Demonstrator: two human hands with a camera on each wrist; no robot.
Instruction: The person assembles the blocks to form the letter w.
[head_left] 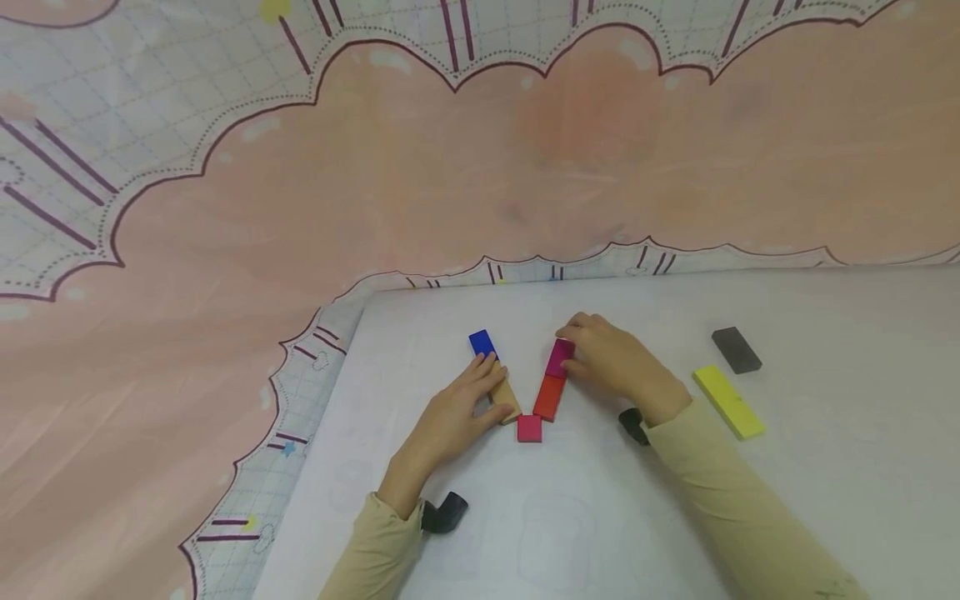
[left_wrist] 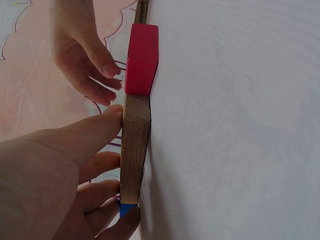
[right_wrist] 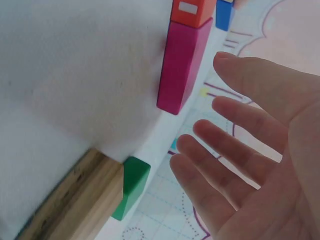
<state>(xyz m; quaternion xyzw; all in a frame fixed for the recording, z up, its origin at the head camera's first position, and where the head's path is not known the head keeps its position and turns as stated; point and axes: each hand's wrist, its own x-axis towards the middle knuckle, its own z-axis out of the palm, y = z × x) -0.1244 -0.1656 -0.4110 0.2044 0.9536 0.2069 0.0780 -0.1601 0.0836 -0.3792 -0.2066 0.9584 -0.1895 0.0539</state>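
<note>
A V of blocks lies on the white tabletop. Its left arm is a blue block [head_left: 481,340] end to end with a plain wooden block [head_left: 507,395]; its right arm is a magenta block [head_left: 558,360] beyond an orange-red block [head_left: 550,398]. At the point sits a small red-pink block [head_left: 529,428]. My left hand [head_left: 453,410] rests on the left arm, thumb at the wooden block's near end, fingertips by the blue joint. My right hand [head_left: 618,362] is at the magenta block; the right wrist view shows its extended fingers [right_wrist: 227,155] apart from that block.
To the right lie a yellow block [head_left: 727,402] and a dark grey block [head_left: 737,350]. A green block [right_wrist: 134,185] touches a wood-sided block [right_wrist: 75,200] in the right wrist view. Peach patterned cloth [head_left: 450,183] hangs behind the table.
</note>
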